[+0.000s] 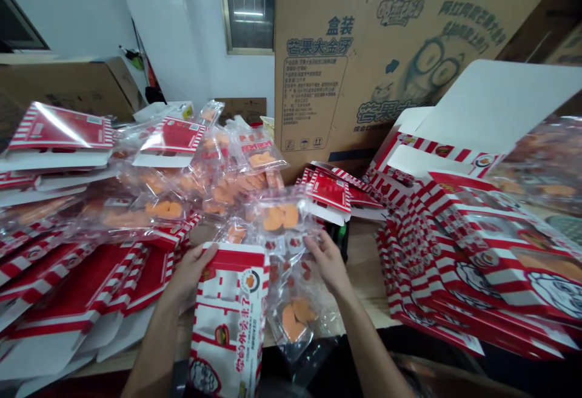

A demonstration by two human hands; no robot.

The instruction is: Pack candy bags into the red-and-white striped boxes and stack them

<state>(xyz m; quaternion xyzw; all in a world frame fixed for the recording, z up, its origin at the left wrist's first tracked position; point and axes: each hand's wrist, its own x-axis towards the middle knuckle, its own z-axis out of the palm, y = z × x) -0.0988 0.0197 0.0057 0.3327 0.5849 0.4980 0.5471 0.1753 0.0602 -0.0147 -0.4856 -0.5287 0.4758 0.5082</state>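
Note:
In the lower middle, my left hand (196,267) grips the top left edge of a red-and-white printed box (227,319) with cut-out windows in its front. My right hand (328,263) pinches the edge of a clear plastic packet (280,218) with orange pieces inside, just right of the box. Below the fingers, another clear packet (294,318) with orange pieces lies by the table's front edge; I cannot tell whether the two are joined. Behind both hands spreads a heap of similar packets (222,188).
Flat red-and-white boxes (91,283) are piled at the left. Filled boxes (459,258) stand in leaning rows at the right, beside an open-lidded box (482,107). A large brown carton (318,82) rises behind the table. More packets (545,161) lie far right.

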